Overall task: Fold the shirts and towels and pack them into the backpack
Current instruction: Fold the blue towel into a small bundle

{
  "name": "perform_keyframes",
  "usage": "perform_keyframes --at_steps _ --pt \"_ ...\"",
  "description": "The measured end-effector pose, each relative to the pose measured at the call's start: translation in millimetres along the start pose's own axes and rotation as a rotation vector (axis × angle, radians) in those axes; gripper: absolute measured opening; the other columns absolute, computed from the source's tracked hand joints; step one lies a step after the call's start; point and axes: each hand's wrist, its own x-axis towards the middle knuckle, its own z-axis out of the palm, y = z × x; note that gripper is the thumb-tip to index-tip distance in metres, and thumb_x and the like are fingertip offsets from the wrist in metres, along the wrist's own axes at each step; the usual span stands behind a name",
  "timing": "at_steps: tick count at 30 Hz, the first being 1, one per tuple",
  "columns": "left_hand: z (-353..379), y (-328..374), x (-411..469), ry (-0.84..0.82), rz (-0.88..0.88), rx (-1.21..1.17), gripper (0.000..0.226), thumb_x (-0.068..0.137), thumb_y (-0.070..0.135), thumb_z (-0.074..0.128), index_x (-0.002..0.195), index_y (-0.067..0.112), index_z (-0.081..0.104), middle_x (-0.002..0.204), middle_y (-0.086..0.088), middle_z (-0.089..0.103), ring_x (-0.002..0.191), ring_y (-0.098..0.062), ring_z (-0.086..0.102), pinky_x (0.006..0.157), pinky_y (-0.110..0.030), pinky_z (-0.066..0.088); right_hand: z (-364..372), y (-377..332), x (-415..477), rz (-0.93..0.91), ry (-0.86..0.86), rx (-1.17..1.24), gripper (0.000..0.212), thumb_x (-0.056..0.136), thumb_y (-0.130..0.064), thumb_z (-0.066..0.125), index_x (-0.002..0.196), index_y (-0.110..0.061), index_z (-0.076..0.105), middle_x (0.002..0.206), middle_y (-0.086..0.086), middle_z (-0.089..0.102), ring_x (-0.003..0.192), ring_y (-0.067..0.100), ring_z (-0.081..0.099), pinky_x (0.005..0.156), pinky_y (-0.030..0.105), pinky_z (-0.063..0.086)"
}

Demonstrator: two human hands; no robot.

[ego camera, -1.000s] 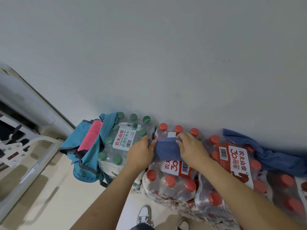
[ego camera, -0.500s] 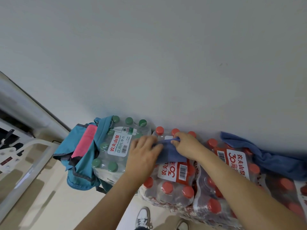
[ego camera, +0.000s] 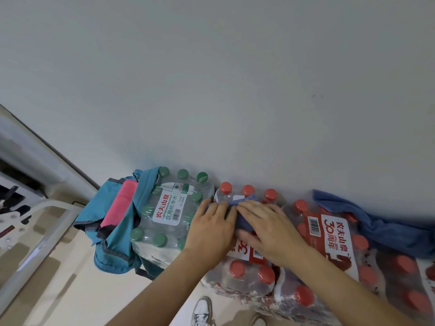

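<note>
A small folded blue towel [ego camera: 244,222] lies on a pack of red-capped water bottles [ego camera: 247,271]. My left hand [ego camera: 211,229] and my right hand [ego camera: 266,229] both press flat on it with straight fingers, hiding most of it. A teal backpack [ego camera: 115,234] hangs open at the left against a pack of green-capped bottles [ego camera: 169,215], with a pink folded cloth [ego camera: 121,205] inside it. Another blue cloth [ego camera: 379,224] lies crumpled on the bottle packs at the right, by the wall.
A grey wall [ego camera: 235,90] rises right behind the bottle packs. More red-capped packs [ego camera: 341,250] extend to the right. A white frame [ego camera: 35,243] stands at the left over the beige floor [ego camera: 70,290]. A white shoe [ego camera: 202,311] shows below.
Both hands pinched the towel's ends a second ago. They have folded it over and now lie flat on it, pressing it down; the view has shifted slightly.
</note>
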Motion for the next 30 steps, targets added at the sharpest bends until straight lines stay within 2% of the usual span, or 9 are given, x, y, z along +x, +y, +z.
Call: perform_keyframes --at_steps 4,9,12,14,16,19,22,27,30 --pt "2.0 -10.4 -7.4 -0.053 -0.052 -0.177 0.047 0.074 0.036 0.063 0.118 0.020 0.056 0.114 -0.003 0.058 0.102 -0.022 0.056 0.097 -0.037 0.044 3.5 11.4 -8.2 -0.003 -0.098 -0.025 0.060 0.087 -0.034 0.058 0.143 -0.022 0.041 0.149 -0.004 0.041 0.135 0.013 0.042 0.102 0.035 0.039" --pt "-0.9 -22.8 -8.8 -0.088 -0.143 -0.245 0.055 0.063 0.033 0.071 0.113 0.019 0.054 0.111 -0.002 0.060 0.097 -0.020 0.057 0.089 -0.035 0.049 -4.6 6.3 1.1 0.114 -0.173 0.038 0.067 0.092 -0.018 0.052 0.150 -0.029 0.022 0.158 -0.011 0.019 0.144 0.010 0.019 0.113 0.033 0.020" --pt "-3.6 -25.8 -0.9 -0.111 -0.200 -0.265 0.056 0.053 0.023 0.082 0.104 0.017 0.060 0.098 -0.002 0.065 0.084 -0.021 0.063 0.079 -0.035 0.054 -2.1 9.1 10.3 0.164 -0.122 0.076 0.063 0.086 -0.016 0.061 0.144 -0.027 0.038 0.147 -0.007 0.041 0.135 0.013 0.034 0.110 0.034 0.029" --pt "-9.9 -27.5 3.5 -0.120 -0.271 -0.348 0.048 0.061 0.020 0.079 0.105 0.018 0.061 0.094 0.001 0.066 0.082 -0.017 0.063 0.080 -0.032 0.054 -2.0 14.0 18.7 0.262 -0.075 0.216 0.039 0.083 -0.018 0.066 0.120 -0.028 0.059 0.115 -0.007 0.062 0.110 0.012 0.055 0.097 0.033 0.045" --pt "-24.2 -29.8 4.6 -0.156 -0.399 -0.538 0.040 0.070 0.020 0.073 0.108 0.021 0.060 0.092 0.005 0.065 0.082 -0.012 0.061 0.078 -0.026 0.053 -11.5 18.5 26.0 0.374 -0.099 0.408 0.018 0.080 -0.021 0.070 0.094 -0.030 0.062 0.085 -0.011 0.065 0.086 0.010 0.064 0.080 0.032 0.055" --pt "-44.4 -39.1 -3.2 -0.288 -0.586 -0.933 0.030 0.066 0.024 0.067 0.096 0.020 0.063 0.083 0.000 0.068 0.076 -0.015 0.062 0.072 -0.032 0.052 -35.1 16.4 24.7 0.479 -0.053 0.868 0.021 0.077 -0.016 0.077 0.093 -0.024 0.067 0.089 -0.004 0.072 0.083 0.010 0.069 0.074 0.025 0.055" --pt "-60.3 -41.5 -16.5 -0.418 -0.684 -1.362 0.035 0.068 0.028 0.069 0.100 0.013 0.067 0.097 -0.017 0.069 0.085 -0.029 0.064 0.080 -0.050 0.051 -47.0 4.9 21.3 0.503 0.016 1.102 0.012 0.081 -0.017 0.074 0.092 -0.014 0.069 0.087 0.001 0.074 0.079 0.013 0.070 0.069 0.022 0.054" --pt "-83.5 -28.6 -28.7 -0.113 -1.015 -1.852 0.064 0.070 0.008 0.080 0.123 0.026 0.050 0.108 -0.012 0.068 0.099 -0.036 0.067 0.087 -0.048 0.054 -37.7 -10.3 24.0 0.671 0.175 1.180 0.014 0.084 -0.024 0.071 0.085 -0.011 0.065 0.076 0.007 0.072 0.068 0.025 0.070 0.061 0.035 0.055" --pt "-90.8 -15.6 -38.9 -0.016 -1.107 -1.730 0.065 0.078 -0.004 0.071 0.124 0.034 0.045 0.101 -0.010 0.070 0.093 -0.033 0.069 0.084 -0.048 0.055 -28.5 -23.3 27.6 0.704 0.167 1.137 0.015 0.084 -0.028 0.070 0.088 -0.015 0.065 0.078 0.008 0.072 0.068 0.027 0.071 0.067 0.043 0.059"
